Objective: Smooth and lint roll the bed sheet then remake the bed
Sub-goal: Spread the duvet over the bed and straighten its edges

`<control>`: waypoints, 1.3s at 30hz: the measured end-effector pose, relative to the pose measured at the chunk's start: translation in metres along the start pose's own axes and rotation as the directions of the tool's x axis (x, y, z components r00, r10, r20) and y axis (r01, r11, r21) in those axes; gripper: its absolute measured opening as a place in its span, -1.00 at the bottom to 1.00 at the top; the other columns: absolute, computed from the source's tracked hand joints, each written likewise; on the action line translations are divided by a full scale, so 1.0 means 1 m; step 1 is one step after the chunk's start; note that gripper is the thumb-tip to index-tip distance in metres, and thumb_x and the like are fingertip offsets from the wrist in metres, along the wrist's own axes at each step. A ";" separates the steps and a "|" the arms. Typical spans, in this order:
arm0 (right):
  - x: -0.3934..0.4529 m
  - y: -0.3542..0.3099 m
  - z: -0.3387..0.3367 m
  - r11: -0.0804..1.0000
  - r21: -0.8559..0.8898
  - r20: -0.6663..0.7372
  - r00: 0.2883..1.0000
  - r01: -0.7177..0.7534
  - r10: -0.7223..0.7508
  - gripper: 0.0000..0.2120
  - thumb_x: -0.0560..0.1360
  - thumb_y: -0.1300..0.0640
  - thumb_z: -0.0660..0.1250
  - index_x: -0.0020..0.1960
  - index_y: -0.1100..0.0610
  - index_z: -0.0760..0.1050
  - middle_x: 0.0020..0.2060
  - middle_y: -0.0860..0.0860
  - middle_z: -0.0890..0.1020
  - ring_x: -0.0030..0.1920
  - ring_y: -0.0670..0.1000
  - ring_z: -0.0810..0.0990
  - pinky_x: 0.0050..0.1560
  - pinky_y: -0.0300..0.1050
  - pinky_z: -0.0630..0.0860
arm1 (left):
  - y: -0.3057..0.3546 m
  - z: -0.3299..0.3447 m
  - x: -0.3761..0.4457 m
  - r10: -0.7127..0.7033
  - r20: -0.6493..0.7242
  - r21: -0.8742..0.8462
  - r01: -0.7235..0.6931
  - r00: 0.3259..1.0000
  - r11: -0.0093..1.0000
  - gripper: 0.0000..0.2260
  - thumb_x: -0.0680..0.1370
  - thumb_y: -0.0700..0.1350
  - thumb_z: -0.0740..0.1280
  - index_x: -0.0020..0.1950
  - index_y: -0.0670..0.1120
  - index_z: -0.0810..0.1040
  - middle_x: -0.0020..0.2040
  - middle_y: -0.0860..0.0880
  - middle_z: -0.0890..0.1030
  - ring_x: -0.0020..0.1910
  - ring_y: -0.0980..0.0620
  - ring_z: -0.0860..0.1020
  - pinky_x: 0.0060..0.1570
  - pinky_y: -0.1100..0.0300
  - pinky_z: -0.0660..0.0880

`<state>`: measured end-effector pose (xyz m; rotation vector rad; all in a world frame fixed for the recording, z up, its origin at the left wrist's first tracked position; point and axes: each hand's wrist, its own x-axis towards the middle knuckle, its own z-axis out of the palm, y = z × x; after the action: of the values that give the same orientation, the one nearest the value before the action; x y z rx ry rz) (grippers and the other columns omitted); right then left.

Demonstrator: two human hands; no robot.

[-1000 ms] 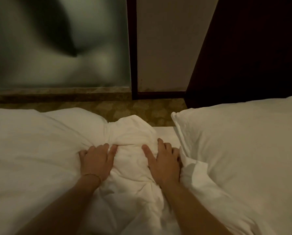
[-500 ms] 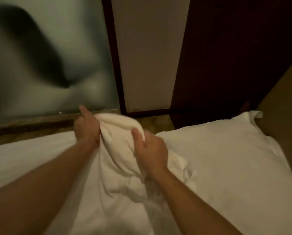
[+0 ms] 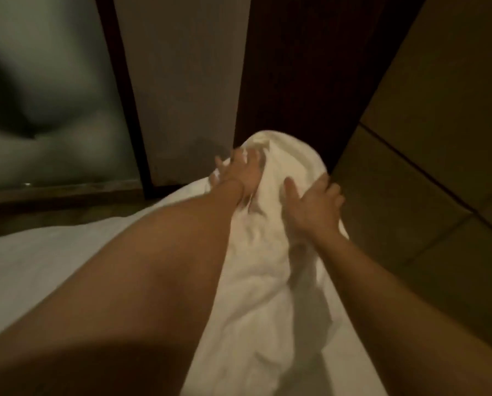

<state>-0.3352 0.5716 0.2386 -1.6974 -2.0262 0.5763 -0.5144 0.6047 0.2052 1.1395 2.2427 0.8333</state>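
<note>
A bunched end of the white duvet (image 3: 284,167) is raised off the bed in front of me, and its folds trail down between my forearms. My left hand (image 3: 239,175) grips the bunch on its left side; the fingers are blurred. My right hand (image 3: 313,204) holds the right side, thumb on the front and fingers curled round the far edge. The flat white bed sheet (image 3: 39,267) stretches away at the left, below my left arm.
A frosted glass panel (image 3: 53,95) with a dark frame (image 3: 125,110) stands beyond the bed at the left. A dark wooden panel (image 3: 296,67) rises straight ahead. Tan padded wall panels (image 3: 439,152) fill the right side.
Both hands went from resting on the bunched duvet to grasping it and lifting it up and to the right. My view swung right, and the white pillow is out of sight.
</note>
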 end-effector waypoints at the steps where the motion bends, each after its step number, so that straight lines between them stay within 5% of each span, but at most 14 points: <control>1: -0.013 0.024 0.013 0.999 -0.035 0.068 0.998 -0.001 0.004 -0.20 0.56 -0.36 0.02 0.60 0.07 -0.16 0.55 0.15 0.02 0.52 0.23 0.02 0.47 0.18 0.07 | -0.018 0.020 -0.019 -0.008 0.037 0.038 0.006 0.999 0.999 -0.50 0.68 0.22 -0.15 0.62 0.17 0.03 0.65 0.12 -0.03 0.62 -0.10 -0.16 0.50 -0.20 -0.12; 4: -0.050 0.082 0.048 0.991 -0.126 0.256 0.964 -0.044 0.075 -0.30 0.52 -0.44 -0.09 0.56 -0.22 -0.18 0.57 -0.03 -0.14 0.54 0.21 -0.10 0.48 0.30 -0.03 | -0.073 0.061 -0.057 0.013 -0.001 0.174 -0.013 1.000 0.985 -0.52 0.70 0.17 -0.15 0.63 0.19 -0.08 0.64 0.15 -0.13 0.62 -0.04 -0.18 0.54 -0.12 -0.17; 8: -0.063 0.101 0.060 0.978 -0.207 0.288 0.955 -0.011 0.072 -0.34 0.53 -0.43 -0.15 0.56 -0.25 -0.18 0.58 -0.05 -0.19 0.54 0.24 -0.14 0.50 0.28 -0.05 | -0.111 0.085 -0.078 -0.020 0.062 0.249 0.004 0.998 0.968 -0.46 0.69 0.20 -0.06 0.62 0.19 -0.21 0.63 0.14 -0.25 0.61 -0.05 -0.24 0.54 -0.17 -0.16; 11: -0.066 0.106 0.057 0.989 -0.142 0.279 0.958 -0.030 0.069 -0.35 0.54 -0.41 -0.14 0.57 -0.23 -0.15 0.59 -0.07 -0.16 0.56 0.21 -0.12 0.52 0.22 -0.06 | -0.127 0.093 -0.096 0.021 0.040 0.184 -0.028 0.999 0.983 -0.31 0.56 0.33 -0.19 0.64 0.06 0.04 0.65 0.06 -0.04 0.63 -0.09 -0.07 0.55 -0.20 -0.03; 13: -0.085 0.113 0.055 0.996 -0.078 0.259 0.964 -0.036 0.055 -0.35 0.54 -0.41 -0.15 0.57 -0.23 -0.17 0.59 -0.06 -0.14 0.56 0.19 -0.08 0.53 0.17 -0.05 | -0.129 0.089 -0.116 0.005 0.098 0.132 -0.017 0.995 0.991 -0.16 0.42 0.42 -0.28 0.64 0.08 0.04 0.65 0.06 0.01 0.62 -0.05 -0.01 0.56 -0.12 -0.02; 17: -0.166 0.136 0.050 0.999 -0.022 0.272 0.962 -0.024 0.029 -0.36 0.54 -0.39 -0.17 0.54 -0.26 -0.28 0.59 0.00 -0.15 0.57 0.09 -0.10 0.54 0.09 -0.05 | -0.108 0.072 -0.204 0.090 0.178 -0.133 -0.066 0.980 0.989 -0.38 0.55 0.47 -0.15 0.57 0.28 0.05 0.62 0.15 0.10 0.59 0.13 0.08 0.59 0.01 -0.01; 19: -0.212 0.148 0.045 0.999 -0.009 0.325 0.945 -0.040 0.040 -0.37 0.55 -0.39 -0.16 0.54 -0.27 -0.28 0.58 -0.01 -0.14 0.57 0.10 -0.07 0.53 0.11 0.01 | -0.108 0.069 -0.262 0.147 0.168 0.021 -0.152 0.975 0.988 -0.46 0.53 0.48 -0.19 0.49 0.39 -0.04 0.62 0.19 0.05 0.59 0.11 0.04 0.58 -0.01 -0.04; 22: -0.291 0.159 0.026 0.997 -0.071 0.363 0.932 0.027 0.001 -0.30 0.54 -0.39 -0.08 0.58 -0.15 -0.16 0.53 -0.05 0.13 0.46 0.13 0.20 0.40 0.11 0.27 | -0.131 0.075 -0.351 0.162 0.100 0.196 -0.179 0.982 0.964 -0.43 0.47 0.48 -0.37 0.47 0.41 -0.20 0.57 0.27 -0.20 0.59 0.16 -0.17 0.55 0.01 -0.16; 26: -0.409 0.181 -0.005 0.949 -0.273 0.465 0.841 -0.160 0.276 -0.25 0.49 -0.46 -0.08 0.55 -0.09 -0.01 0.37 -0.04 0.41 0.31 0.05 0.43 0.24 -0.02 0.36 | -0.171 0.101 -0.472 0.029 0.099 0.273 -0.056 0.995 0.960 -0.35 0.41 0.48 -0.51 0.49 0.38 -0.37 0.54 0.28 -0.39 0.54 0.15 -0.41 0.50 0.06 -0.28; 29: -0.456 0.209 -0.016 0.901 -0.399 0.469 0.806 -0.171 0.361 -0.36 0.52 -0.41 -0.04 0.36 0.03 0.31 0.23 0.01 0.51 0.23 0.07 0.49 0.20 -0.05 0.42 | -0.190 0.124 -0.546 -0.093 0.254 0.189 0.045 0.963 0.981 -0.31 0.38 0.54 -0.41 0.49 0.37 -0.32 0.59 0.20 -0.30 0.60 0.08 -0.25 0.55 0.06 -0.16; 31: -0.469 0.218 -0.022 0.949 -0.227 0.490 0.816 -0.219 0.305 -0.47 0.57 -0.32 -0.01 0.18 0.08 0.45 0.14 0.07 0.59 0.18 0.12 0.54 0.18 -0.02 0.44 | -0.189 0.136 -0.576 -0.158 0.354 0.104 0.129 0.922 0.986 -0.45 0.51 0.45 -0.21 0.47 0.39 -0.25 0.61 0.20 -0.21 0.61 0.09 -0.14 0.57 0.09 -0.10; 33: -0.471 0.214 -0.039 0.965 0.001 0.411 0.880 -0.261 0.237 -0.53 0.60 -0.22 0.02 -0.02 0.12 0.53 -0.04 0.12 0.67 0.04 0.14 0.62 0.01 -0.04 0.49 | -0.174 0.146 -0.588 -0.167 0.348 0.007 0.176 0.922 0.984 -0.60 0.64 0.29 -0.12 0.42 0.40 -0.22 0.59 0.22 -0.14 0.61 0.11 -0.10 0.56 0.17 -0.15; 36: -0.468 0.206 -0.105 0.957 0.234 0.167 0.977 -0.170 0.132 -0.59 0.62 -0.05 0.16 -0.28 0.17 0.49 -0.32 0.11 0.63 -0.24 0.12 0.61 -0.27 -0.06 0.36 | -0.131 0.146 -0.601 -0.111 0.211 -0.075 0.130 0.971 0.989 -0.58 0.53 0.39 -0.24 0.39 0.43 -0.17 0.55 0.28 0.00 0.60 0.16 0.01 0.56 0.12 -0.04; 39: -0.477 0.228 -0.192 0.943 0.316 -0.060 0.990 -0.103 0.129 -0.56 0.61 0.01 0.21 -0.39 0.18 0.36 -0.51 0.04 0.47 -0.43 0.06 0.44 -0.37 -0.01 0.34 | -0.073 0.153 -0.633 0.179 0.115 -0.127 -0.164 0.977 0.978 -0.46 0.48 0.47 -0.35 0.45 0.45 -0.09 0.54 0.39 -0.05 0.56 0.32 -0.10 0.50 0.19 -0.10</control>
<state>0.0328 0.1457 0.2367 -1.6251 -1.6826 0.8085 -0.1154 0.0887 0.1391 1.3058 1.9883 0.9211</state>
